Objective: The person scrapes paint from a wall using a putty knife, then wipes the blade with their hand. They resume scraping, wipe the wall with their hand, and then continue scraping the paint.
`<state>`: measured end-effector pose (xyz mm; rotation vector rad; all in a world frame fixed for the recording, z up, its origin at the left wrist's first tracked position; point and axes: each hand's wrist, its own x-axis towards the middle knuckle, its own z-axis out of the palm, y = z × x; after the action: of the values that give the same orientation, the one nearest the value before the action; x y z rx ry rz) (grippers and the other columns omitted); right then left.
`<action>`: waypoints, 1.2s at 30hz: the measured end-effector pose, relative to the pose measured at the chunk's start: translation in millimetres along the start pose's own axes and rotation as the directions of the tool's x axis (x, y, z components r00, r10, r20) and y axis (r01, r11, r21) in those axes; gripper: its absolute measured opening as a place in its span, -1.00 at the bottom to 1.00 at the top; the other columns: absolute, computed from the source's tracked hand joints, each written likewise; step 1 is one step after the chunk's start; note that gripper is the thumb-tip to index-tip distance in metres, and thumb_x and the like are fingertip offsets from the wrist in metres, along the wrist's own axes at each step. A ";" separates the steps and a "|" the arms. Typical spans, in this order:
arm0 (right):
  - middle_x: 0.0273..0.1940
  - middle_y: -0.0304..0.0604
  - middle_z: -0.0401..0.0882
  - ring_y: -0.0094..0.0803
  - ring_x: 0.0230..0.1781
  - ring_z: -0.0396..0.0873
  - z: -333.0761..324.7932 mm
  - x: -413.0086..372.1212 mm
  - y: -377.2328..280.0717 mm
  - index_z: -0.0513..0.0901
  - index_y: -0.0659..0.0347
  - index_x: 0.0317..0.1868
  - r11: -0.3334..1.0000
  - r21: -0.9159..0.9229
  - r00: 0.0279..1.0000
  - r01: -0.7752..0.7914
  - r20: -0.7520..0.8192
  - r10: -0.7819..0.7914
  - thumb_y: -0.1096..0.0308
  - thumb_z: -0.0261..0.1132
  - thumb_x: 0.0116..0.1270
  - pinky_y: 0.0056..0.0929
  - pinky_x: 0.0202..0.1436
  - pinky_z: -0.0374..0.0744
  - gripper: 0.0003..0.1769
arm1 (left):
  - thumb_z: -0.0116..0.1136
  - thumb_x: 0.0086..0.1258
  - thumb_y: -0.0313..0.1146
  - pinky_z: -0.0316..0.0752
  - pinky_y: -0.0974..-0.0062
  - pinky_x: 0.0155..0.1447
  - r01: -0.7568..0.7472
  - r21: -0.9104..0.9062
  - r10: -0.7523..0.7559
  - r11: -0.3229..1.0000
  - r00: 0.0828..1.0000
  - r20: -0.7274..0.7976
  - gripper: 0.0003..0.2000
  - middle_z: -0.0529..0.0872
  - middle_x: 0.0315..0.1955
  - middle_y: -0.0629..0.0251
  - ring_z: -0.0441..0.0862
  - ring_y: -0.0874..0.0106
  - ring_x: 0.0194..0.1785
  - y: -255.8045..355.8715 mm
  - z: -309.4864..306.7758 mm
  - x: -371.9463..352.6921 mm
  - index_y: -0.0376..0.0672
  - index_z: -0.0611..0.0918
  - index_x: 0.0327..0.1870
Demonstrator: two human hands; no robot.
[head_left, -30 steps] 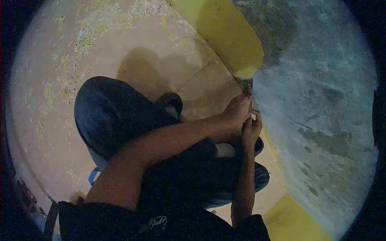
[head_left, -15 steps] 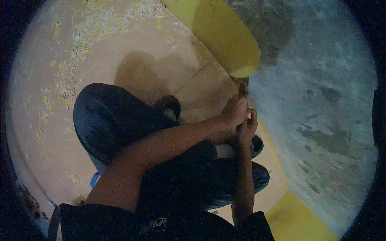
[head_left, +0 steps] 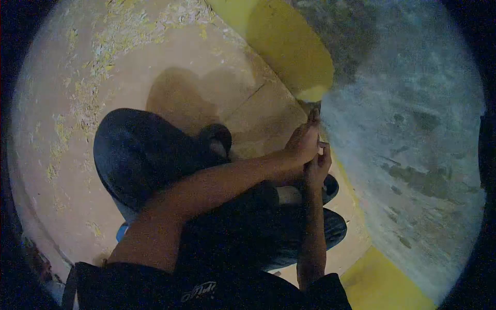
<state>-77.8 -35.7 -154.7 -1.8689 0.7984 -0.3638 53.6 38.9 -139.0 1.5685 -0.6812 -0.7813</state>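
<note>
My left hand (head_left: 304, 143) reaches across to the foot of the grey wall, its fingers closed and pointing at the edge of the yellow painted patch (head_left: 294, 49). Something small and dark shows at its fingertips, too blurred to name. Right below and touching it, my right hand (head_left: 319, 164) is closed, thumb and fingers pinched around a small pale spot that I cannot make out. Both hands are close to the seam between the tan floor (head_left: 206, 46) and the wall (head_left: 413, 129).
My bent knees (head_left: 134, 150) in dark trousers and my dark shoes (head_left: 330, 188) are below the arms. Yellowish flakes (head_left: 98, 57) lie scattered over the floor at the upper left. Another yellow patch (head_left: 387, 279) is at the lower right. A blue item (head_left: 122, 232) shows beside my left arm.
Both hands stay in nearly the same place. The fingers of my left hand have shifted slightly at the wall's foot.
</note>
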 end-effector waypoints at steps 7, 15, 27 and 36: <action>-0.35 -0.21 0.56 -0.56 -0.43 0.41 -2.9 11.3 -2.5 0.49 0.28 0.00 0.988 -0.151 0.999 -0.033 -0.008 0.032 0.25 0.17 0.47 -0.52 -0.35 0.44 -0.73 | 0.13 0.07 -0.65 0.53 0.25 -0.34 -0.064 -0.100 0.041 0.993 0.977 -0.211 -0.39 0.59 -0.37 0.01 0.61 0.17 -0.36 -27.9 23.8 18.1 -0.38 0.34 0.26; -0.53 -0.40 0.47 -0.74 -0.62 0.29 -2.2 4.5 9.9 0.47 0.21 -0.07 0.995 -0.089 0.999 0.052 0.011 -0.051 0.30 0.13 0.52 -0.64 -0.57 0.22 -0.85 | 0.21 0.10 -0.59 0.57 0.12 -0.34 -0.101 -0.348 0.031 0.932 0.980 -0.199 -0.37 0.61 -0.49 -0.11 0.64 -0.03 -0.42 -60.5 58.5 24.3 -0.59 0.27 0.23; -0.51 -0.24 0.50 -0.59 -0.56 0.36 -6.5 0.0 -7.9 0.51 0.18 -0.03 0.989 -0.113 0.995 -0.099 -0.024 0.097 0.43 0.15 0.42 -0.50 -0.52 0.30 -0.85 | 0.33 0.06 -0.52 0.54 0.01 -0.12 -0.024 0.078 0.029 0.997 0.998 -0.061 -0.08 0.61 -0.23 -0.37 0.63 -0.18 -0.17 -14.4 18.6 10.1 -0.57 0.00 0.41; -0.54 -0.38 0.49 -0.72 -0.60 0.29 -1.7 5.8 -4.2 0.48 0.19 -0.13 0.994 -0.085 0.998 -0.066 -0.009 0.065 0.32 0.14 0.47 -0.58 -0.56 0.22 -0.88 | 0.30 0.15 -0.49 0.56 0.06 -0.15 0.040 0.014 -0.038 0.999 0.995 -0.087 -0.15 0.60 -0.27 -0.36 0.65 -0.13 -0.21 -22.3 22.8 14.8 -0.66 0.02 0.36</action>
<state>-73.0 -39.7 -150.8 -1.9164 0.8894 -0.2988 44.4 16.5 -164.5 1.6243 -0.5962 -0.7340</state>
